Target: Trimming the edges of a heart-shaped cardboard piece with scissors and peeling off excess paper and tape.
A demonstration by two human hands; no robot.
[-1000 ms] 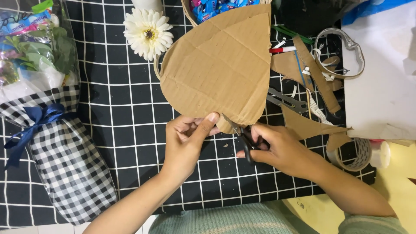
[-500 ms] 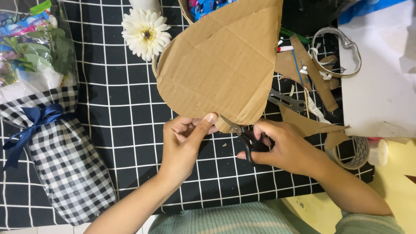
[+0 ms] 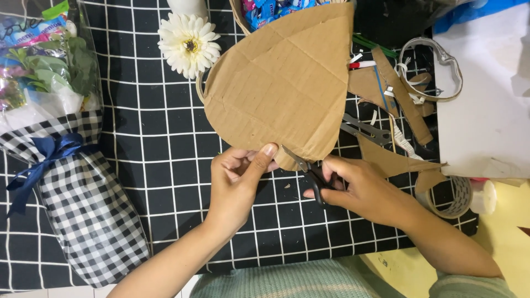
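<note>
Black grid cloth (image 3: 138, 165) — creased, curved brown cardboard (image 3: 281, 83); left hand (image 3: 237, 182) grip pinches edge, right hand (image 3: 359, 190) grip holds scissors (image 3: 309, 171).

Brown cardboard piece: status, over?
Left hand pinches brown cardboard piece at its lower tip. Right hand works black scissors, blades at that edge. Nothing blocking.

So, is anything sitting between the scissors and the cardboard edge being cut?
Nothing visible does. The scissors in the right hand already meet the bottom edge of the cardboard piece. The left hand pinches that edge just beside the blades, thumb close to the cutting line.
</note>
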